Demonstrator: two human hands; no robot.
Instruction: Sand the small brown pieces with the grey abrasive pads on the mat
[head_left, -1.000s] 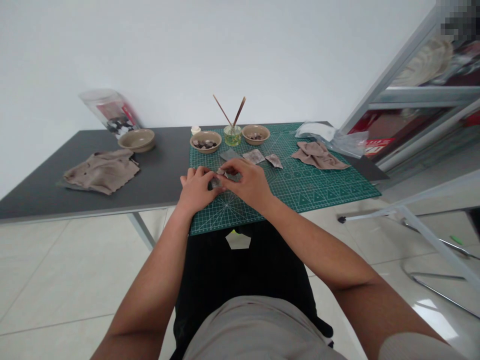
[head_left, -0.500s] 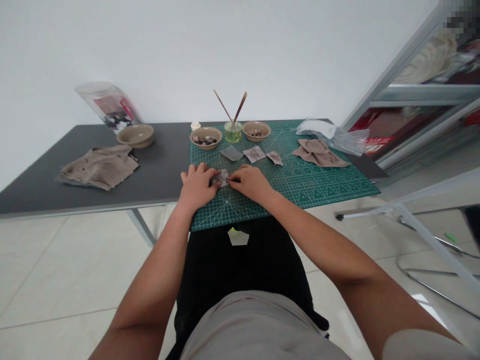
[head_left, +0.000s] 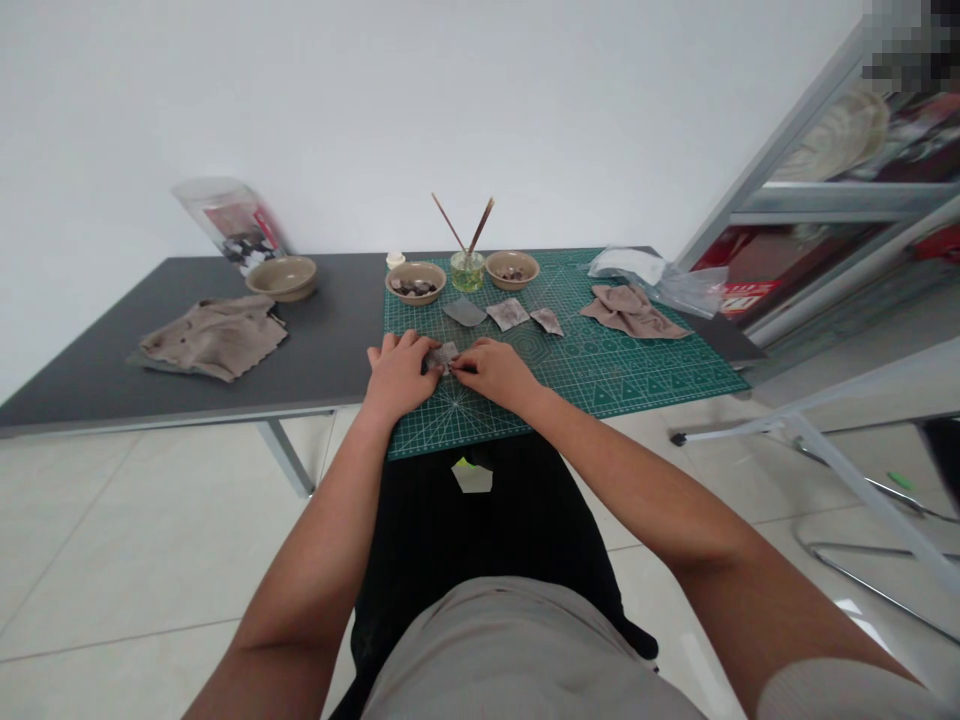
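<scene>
bare mat [head_left: 637,370] rightward, bowls [head_left: 415,282] and jar [head_left: 466,270] crowd far edge

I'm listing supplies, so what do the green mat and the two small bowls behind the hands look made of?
Green mat: likely matte vinyl or rubber, printed with white grid lines. Bowls: apparently glazed ceramic, tan with a soft sheen, though plastic can't be excluded.

A cutting mat [head_left: 637,370] lies on the right part of the table [head_left: 97,370]. Along its far edge stand a bowl [head_left: 415,282], a glass jar [head_left: 466,271] holding two brushes [head_left: 480,225], then another bowl [head_left: 512,269]. A cloth [head_left: 214,337] lies far left, a third bowl [head_left: 282,278] behind it.
</scene>
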